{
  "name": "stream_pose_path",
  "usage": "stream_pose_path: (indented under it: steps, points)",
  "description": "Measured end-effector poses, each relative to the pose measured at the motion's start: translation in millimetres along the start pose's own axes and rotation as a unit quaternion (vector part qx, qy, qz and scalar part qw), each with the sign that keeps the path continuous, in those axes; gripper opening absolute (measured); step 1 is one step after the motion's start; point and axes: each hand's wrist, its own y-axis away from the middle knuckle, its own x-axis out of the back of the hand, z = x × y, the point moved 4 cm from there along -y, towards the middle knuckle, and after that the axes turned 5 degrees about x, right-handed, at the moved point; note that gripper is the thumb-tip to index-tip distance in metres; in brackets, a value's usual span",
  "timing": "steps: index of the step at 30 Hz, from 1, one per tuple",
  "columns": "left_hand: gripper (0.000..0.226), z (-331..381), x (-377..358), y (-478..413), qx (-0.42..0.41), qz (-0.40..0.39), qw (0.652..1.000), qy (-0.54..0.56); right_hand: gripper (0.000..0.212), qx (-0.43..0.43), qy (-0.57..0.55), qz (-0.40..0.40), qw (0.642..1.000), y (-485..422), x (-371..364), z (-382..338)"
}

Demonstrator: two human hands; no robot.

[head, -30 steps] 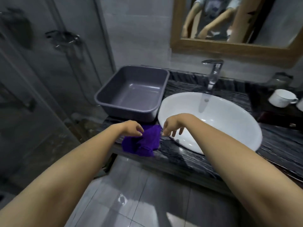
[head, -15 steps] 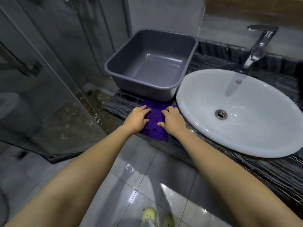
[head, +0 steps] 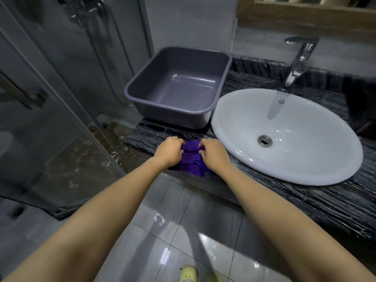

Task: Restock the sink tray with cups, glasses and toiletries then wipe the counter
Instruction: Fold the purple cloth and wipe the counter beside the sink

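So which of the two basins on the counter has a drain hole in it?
The white oval sink, right of the hands, has the metal drain. The grey square tub behind the purple cloth has a plain bottom.

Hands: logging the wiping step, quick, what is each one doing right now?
Left hand: closed, gripping the purple cloth on the counter.
Right hand: closed, gripping the same cloth.

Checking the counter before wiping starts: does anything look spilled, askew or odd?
No spill or damage shows. The purple cloth lies bunched at the counter edge, gripped by the left hand and right hand. The grey tub sits skewed and empty.
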Motion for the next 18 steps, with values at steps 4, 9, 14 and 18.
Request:
stream_pose_path:
  steps: [4, 9, 14, 18]
  points:
    - [0.028, 17.1, 26.5, 4.7, -0.017, -0.012, 1.000, 0.005, 0.023, -0.016, -0.048, 0.007, 0.999, 8.4, 27.2, 0.7]
    - [0.026, 65.2, 68.8, 2.4, -0.073, -0.032, 0.997, -0.006, 0.019, -0.038, -0.087, 0.035, 0.995, 24.1, 88.3, 11.1]
    - [0.024, 118.3, 100.7, 0.0, -0.126, -0.015, 0.991, 0.051, 0.015, -0.060, -0.099, 0.092, 0.989, 45.9, 148.4, 21.3]
    - [0.021, 158.9, 117.9, -5.0, -0.130, -0.045, 0.963, 0.232, 0.016, -0.100, -0.120, 0.174, 0.972, 68.3, 193.7, 35.7]
